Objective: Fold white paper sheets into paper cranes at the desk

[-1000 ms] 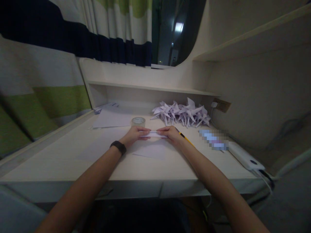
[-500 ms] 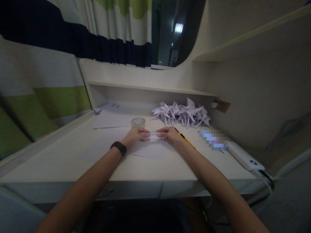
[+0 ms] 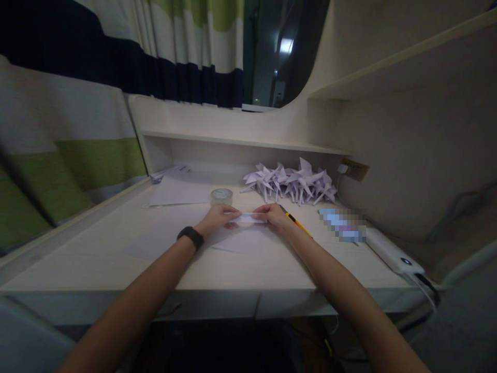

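Note:
Between my two hands, just above the desk, is a narrow folded strip of white paper (image 3: 247, 218). My left hand (image 3: 219, 216), below a black wristband, pinches its left end. Its right end is pinched by my right hand (image 3: 272, 213). Beneath the strip, white paper sheets (image 3: 240, 243) lie flat on the desk. A roll of clear tape (image 3: 221, 196) stands just beyond my left hand. Close beside my right hand lies a yellow utility knife (image 3: 298, 225), partly hidden by the wrist.
Several white paper pinwheels (image 3: 295, 181) are piled at the back right under the shelf. A stack of paper (image 3: 178, 188) lies at the back left. On the right are a blurred-out flat object (image 3: 341, 225) and a white power strip (image 3: 392, 249) with cables.
My left fingers have shifted slightly along the strip, and more of its white face shows between my hands. Other things on the desk stay where they were.

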Demonstrator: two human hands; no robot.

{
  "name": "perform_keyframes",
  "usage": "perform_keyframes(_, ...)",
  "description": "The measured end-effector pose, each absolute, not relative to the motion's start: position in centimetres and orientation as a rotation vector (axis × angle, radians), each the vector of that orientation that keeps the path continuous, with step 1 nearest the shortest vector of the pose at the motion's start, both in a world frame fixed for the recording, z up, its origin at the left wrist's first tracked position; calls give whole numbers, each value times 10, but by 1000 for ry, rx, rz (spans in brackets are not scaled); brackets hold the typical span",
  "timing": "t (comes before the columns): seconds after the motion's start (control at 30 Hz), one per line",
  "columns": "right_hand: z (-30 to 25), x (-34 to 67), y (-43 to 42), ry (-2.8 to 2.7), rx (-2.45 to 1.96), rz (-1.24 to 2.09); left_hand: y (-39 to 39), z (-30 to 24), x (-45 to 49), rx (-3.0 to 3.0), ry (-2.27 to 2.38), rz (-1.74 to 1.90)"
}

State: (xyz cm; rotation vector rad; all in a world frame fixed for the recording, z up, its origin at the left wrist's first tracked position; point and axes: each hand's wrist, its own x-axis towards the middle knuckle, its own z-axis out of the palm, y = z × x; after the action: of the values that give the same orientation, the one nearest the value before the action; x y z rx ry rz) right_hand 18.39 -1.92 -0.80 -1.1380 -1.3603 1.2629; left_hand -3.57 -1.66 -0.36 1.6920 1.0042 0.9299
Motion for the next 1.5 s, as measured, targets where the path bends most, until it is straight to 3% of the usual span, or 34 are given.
perform_keyframes(1.5,-14,196,-11,-1465,-990,1416,-23,4,-39,1696,944,847)
